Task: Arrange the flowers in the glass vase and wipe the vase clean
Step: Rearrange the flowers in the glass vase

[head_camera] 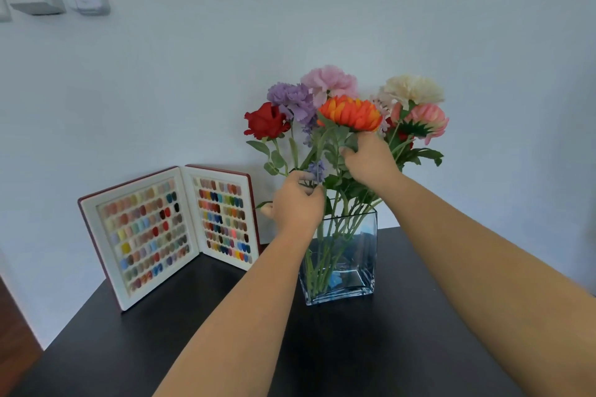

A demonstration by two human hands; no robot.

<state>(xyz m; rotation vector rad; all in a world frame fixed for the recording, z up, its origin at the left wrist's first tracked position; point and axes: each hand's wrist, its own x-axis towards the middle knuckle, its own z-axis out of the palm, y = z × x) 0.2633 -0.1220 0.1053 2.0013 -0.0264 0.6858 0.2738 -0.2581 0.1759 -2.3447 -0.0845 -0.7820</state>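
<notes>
the black table [200, 332] carries everything, set against the wall so the tall stems have a backdrop and the person can reach in from the front. an open sample book [167, 235] of coloured nail tips stands propped at the back left, well clear of the work. the glass vase [358, 280] stands upright near the table's middle, its square walls keeping the stems gathered at the bottom so the flowers [342, 106] fan out above the rim. the left hand [298, 203] curls its fingers round stems just above the rim, likely to steady the bunch, while the right hand [367, 158] pinches a leafy stem under the orange bloom [350, 113], seemingly to shift it. no cloth shows, so wiping looks undone.
</notes>
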